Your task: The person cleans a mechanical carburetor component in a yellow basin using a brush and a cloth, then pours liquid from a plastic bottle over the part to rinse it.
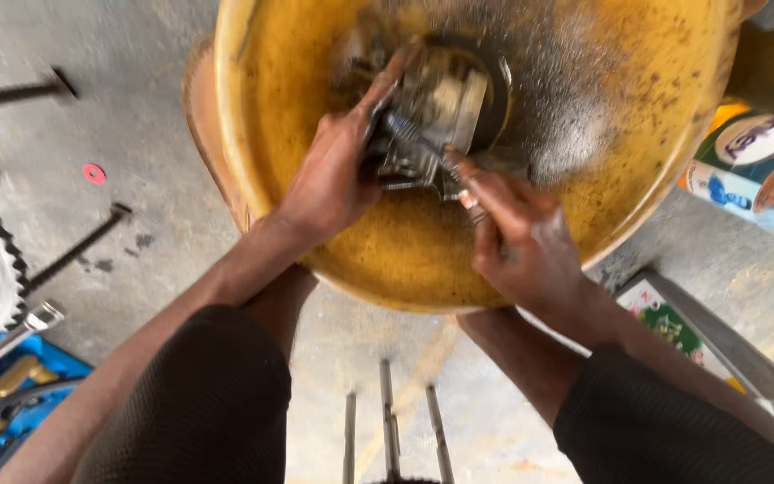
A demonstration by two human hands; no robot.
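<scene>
Over on the left of the concrete floor [136,116] lie a few dark rods [78,249], a small red washer [94,174] and a blue tool tray [20,394], all well apart from our hands, set aside where they cannot roll into the work. Moving inward, our left hand [329,175] reaches down into the yellow basin [405,260]; its fingers [378,94] are wrapped around the grimy metal engine part [427,121], pinning it against the basin's bottom, likely so it stays put while it is scrubbed. That part sits near the basin's middle, in a wet, dirty patch, which suggests the basin is there to catch the fluid and grit. Next, our right hand [517,237] has its fingers closed tightly on a small brush [418,143], whose head bears on the part's face. Farther right, just beside the basin's rim, a printed can [754,166] stands, and a flat carton [674,327] lies on the floor near our right forearm.
</scene>
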